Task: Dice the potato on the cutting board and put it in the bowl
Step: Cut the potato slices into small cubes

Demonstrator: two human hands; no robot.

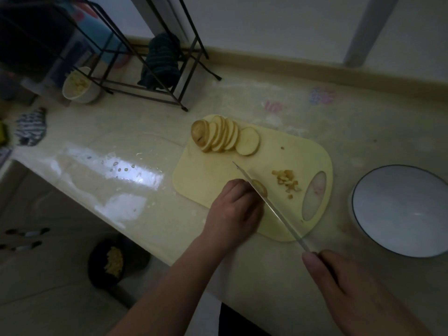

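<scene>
Board [213, 175], frame centre: slices [225, 138] at its upper edge, dice [287, 181] right. Left hand [234, 209] curled on piece [260, 187]; right hand [351, 284] grips knife [271, 202]. Bowl [378, 229] apart, right edge. No legible writing.

The knife handle is hidden inside the right hand [349, 284], whose wrist is cut off by the bottom edge, while the left hand [234, 212] covers most of the potato piece [260, 187] under the knife [271, 204]. The white bowl [397, 209] is clipped at the right edge. Items inside the dark wire rack [135, 54] at top left are too dim and blurred to identify.
</scene>
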